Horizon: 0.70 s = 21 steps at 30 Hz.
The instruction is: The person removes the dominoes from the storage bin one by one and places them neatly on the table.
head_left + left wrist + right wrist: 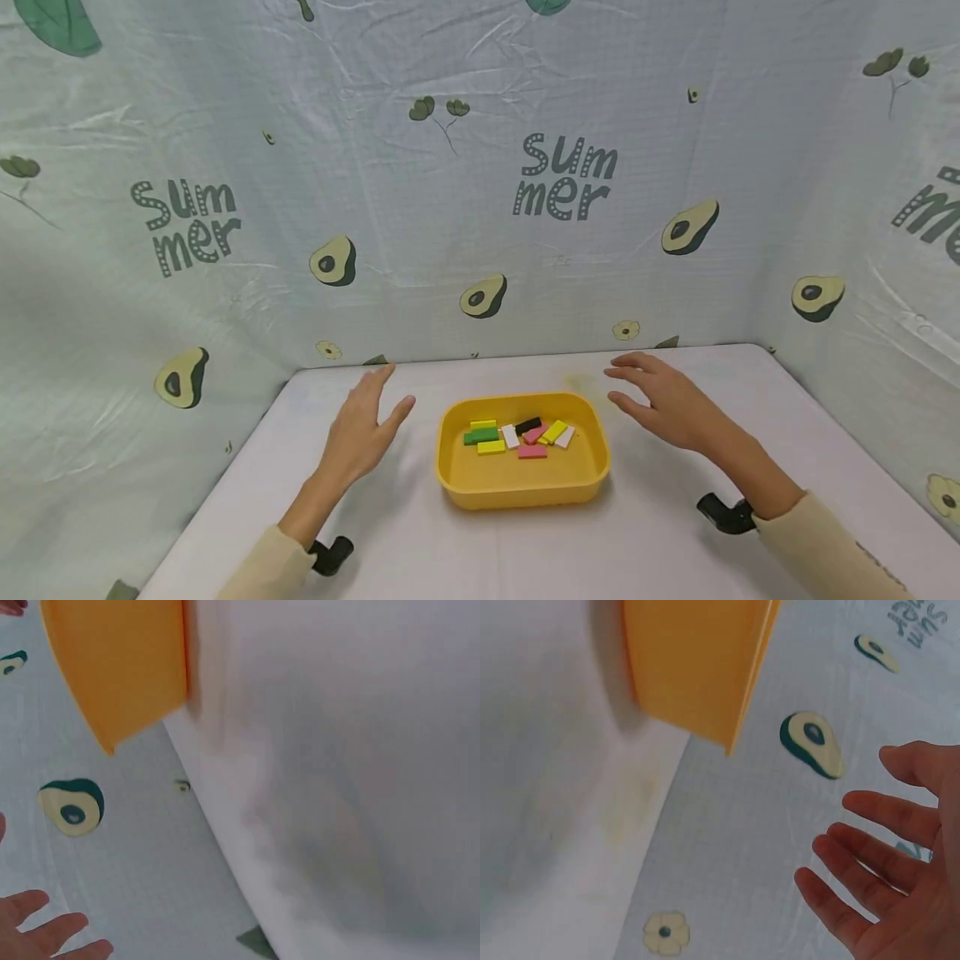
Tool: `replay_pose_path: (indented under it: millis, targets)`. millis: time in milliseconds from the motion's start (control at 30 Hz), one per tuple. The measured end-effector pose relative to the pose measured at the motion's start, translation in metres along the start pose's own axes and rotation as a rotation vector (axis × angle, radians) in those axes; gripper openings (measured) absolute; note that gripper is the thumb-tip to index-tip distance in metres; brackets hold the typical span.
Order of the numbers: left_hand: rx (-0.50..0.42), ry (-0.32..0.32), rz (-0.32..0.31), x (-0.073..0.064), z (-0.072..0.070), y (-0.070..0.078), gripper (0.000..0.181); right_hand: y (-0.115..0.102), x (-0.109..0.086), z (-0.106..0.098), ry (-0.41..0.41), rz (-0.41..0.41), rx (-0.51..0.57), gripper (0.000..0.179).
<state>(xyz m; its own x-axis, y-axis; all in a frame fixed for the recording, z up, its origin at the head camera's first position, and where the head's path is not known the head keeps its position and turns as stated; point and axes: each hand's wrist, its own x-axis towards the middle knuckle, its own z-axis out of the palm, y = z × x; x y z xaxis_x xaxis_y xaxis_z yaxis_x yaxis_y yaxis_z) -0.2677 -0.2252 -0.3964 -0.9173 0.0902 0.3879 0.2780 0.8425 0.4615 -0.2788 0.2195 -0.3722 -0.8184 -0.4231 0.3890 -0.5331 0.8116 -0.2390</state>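
A yellow plastic tray point(522, 492) with rounded corners stands on the white table. Small rectangular blocks lie loosely inside it: yellow point(491, 447), green point(484, 435), pink point(532, 452), white point(510, 437) and one black block point(528, 425). My left hand point(358, 433) hovers to the left of the tray, thumb spread from the fingers, holding nothing. On the other side, my right hand point(671, 404) is held above the table with relaxed, slightly bent fingers and nothing in it. Both wrist views show the tray's outer wall point(124, 667) apart from the hands.
Behind the table point(495, 550) hangs a pale cloth point(420, 192) printed with avocados, flowers and lettering; it also covers both sides. A black wrist-worn device point(726, 513) juts from the right cuff, and another black device point(332, 555) from the left.
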Motion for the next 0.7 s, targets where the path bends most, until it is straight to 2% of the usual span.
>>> replay_pose_path:
  millis: [100, 167, 233, 400, 500, 567, 700]
  targets:
    - [-0.231, -0.012, -0.045, -0.003, 0.019, 0.010, 0.064, -0.016, 0.008, 0.015, -0.004, -0.060, 0.060, 0.036]
    - [-0.384, -0.030, -0.098, -0.004, 0.030, 0.018, 0.059, -0.026, 0.014, 0.025, -0.023, -0.087, 0.103, 0.034]
    - [-0.497, -0.056, -0.163, -0.004, 0.041, 0.026, 0.054, -0.036, 0.019, 0.033, -0.058, -0.097, 0.143, 0.034]
    - [-0.715, -0.130, -0.331, -0.002, 0.061, 0.042, 0.049, -0.055, 0.032, 0.050, -0.158, -0.114, 0.228, 0.036]
    - [-0.843, -0.147, -0.422, 0.001, 0.069, 0.046, 0.048, -0.064, 0.040, 0.058, -0.209, -0.129, 0.266, 0.036]
    - [-0.916, -0.140, -0.456, 0.003, 0.074, 0.047, 0.047, -0.070, 0.045, 0.064, -0.243, -0.133, 0.278, 0.037]
    - [-0.992, -0.143, -0.481, 0.004, 0.081, 0.045, 0.048, -0.079, 0.053, 0.077, -0.303, -0.115, 0.264, 0.039]
